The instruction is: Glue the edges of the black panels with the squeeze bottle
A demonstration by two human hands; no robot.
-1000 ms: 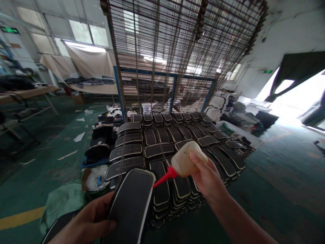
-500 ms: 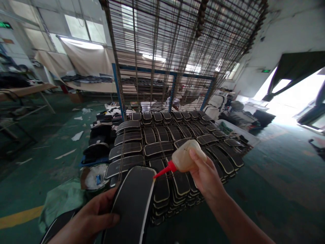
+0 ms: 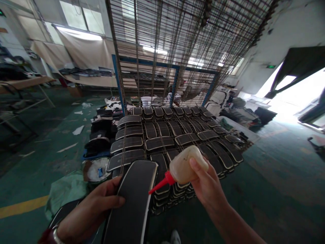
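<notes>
Only the head view here. My left hand (image 3: 87,213) has the black panel (image 3: 133,200) by its left edge, thumb lying across the face and the other fingers hidden behind it, so that grip is closed on the panel. The panel stands lengthwise away from me, tilted up, its rounded top end toward the rack, with a pale trim line running down its right edge.

My right hand (image 3: 207,186) is wrapped around the squeeze bottle (image 3: 186,164), thumb on top, grip clamped on its cloudy, yellowish body. The bottle lies tipped over to the left, and its red nozzle (image 3: 159,183) points down and left at the panel's right edge. The tip sits right at that trim line, about a third of the way down from the top end; whether it actually touches I can't tell. So the panel is just left of my right hand, with only the bottle between them.

Behind both hands is a low wire rack (image 3: 177,135) covered in rows of the same black panels with pale trim, stacked several deep at the near edge. More wire shelves (image 3: 177,40) rise overhead. Left of the rack there's a white bowl-like thing (image 3: 95,171) on the green floor (image 3: 279,176), plus a pile of dark pieces (image 3: 101,135).
</notes>
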